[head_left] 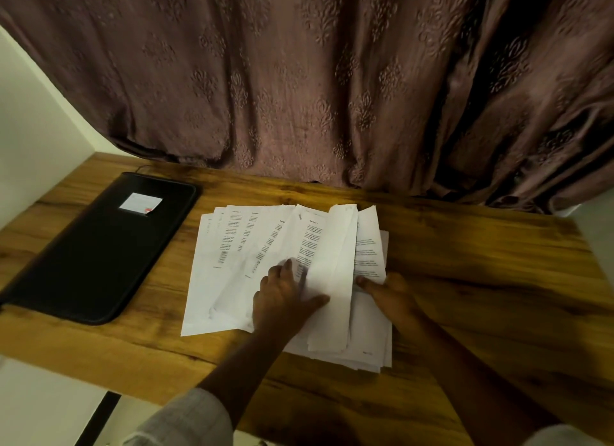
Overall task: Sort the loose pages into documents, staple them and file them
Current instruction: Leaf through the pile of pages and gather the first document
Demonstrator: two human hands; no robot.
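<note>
Several loose printed pages (246,246) lie fanned out in the middle of the wooden desk (465,279). My left hand (285,299) rests flat on the fan, fingers spread, thumb against a page (335,266) that stands lifted and curled. My right hand (388,292) holds the lower right edge of the raised pages, its fingers tucked beneath them. More sheets lie stacked underneath at the right. A black zip folder (96,256) with a white label lies shut at the left of the desk.
A brown patterned curtain (299,80) hangs behind the desk's far edge. A pale wall (30,129) closes off the left side. Bare wood lies right of the pages and along the near edge. No stapler is in view.
</note>
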